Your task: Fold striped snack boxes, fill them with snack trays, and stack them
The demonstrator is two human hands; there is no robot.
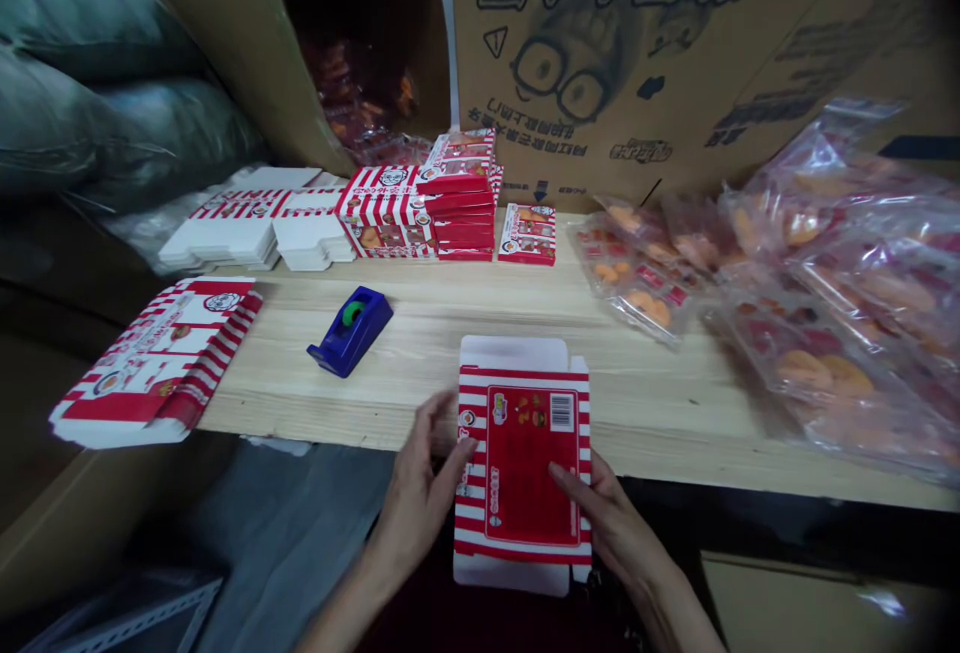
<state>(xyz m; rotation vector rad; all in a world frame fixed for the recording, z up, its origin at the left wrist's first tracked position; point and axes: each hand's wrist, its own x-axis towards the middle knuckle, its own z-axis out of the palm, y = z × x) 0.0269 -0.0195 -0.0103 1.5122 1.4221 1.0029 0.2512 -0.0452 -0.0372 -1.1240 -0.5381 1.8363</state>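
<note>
Pine tabletop [390,393] under flat red-striped carton [532,463] between left hand [416,483] and right hand [611,528].

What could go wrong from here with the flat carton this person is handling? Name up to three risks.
The flat carton hangs past the front edge of the wooden table, so it might slip from the left hand or right hand and drop. The blue tape dispenser sits nearby and could get knocked. The clear food bags are heaped close on the right, so a swung flap might disturb them.
</note>
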